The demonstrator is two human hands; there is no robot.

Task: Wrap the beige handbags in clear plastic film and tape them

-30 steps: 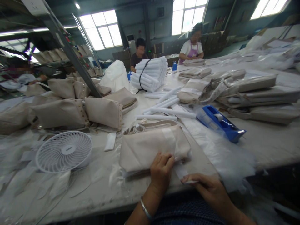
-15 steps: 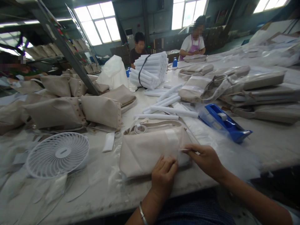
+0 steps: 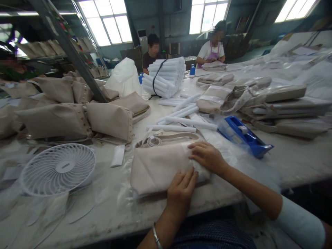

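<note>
A beige handbag (image 3: 153,169) lies on its side in front of me, with clear plastic around it and a coiled strap (image 3: 154,141) along its far edge. My left hand (image 3: 181,190) rests on the bag's near right part, fingers stretched out flat. Across the bag's right end lies my right hand (image 3: 209,157), its fingers extended and pressing on the plastic-covered surface. Nothing shows gripped in either hand. Beyond the right forearm sits a blue tape dispenser (image 3: 241,135).
A white round fan grille (image 3: 58,169) and a small white packet (image 3: 118,155) lie at left. More beige bags (image 3: 54,119) stand behind them. White foam tubes (image 3: 192,121) and a strapped bundle (image 3: 166,77) lie ahead. Wrapped bags (image 3: 282,103) are stacked right. Coworkers sit across the table.
My right hand has moved left onto the bag; its pinched fingers have opened and now lie on the surface. My left hand stays in nearly the same place, its fingers straighter.
</note>
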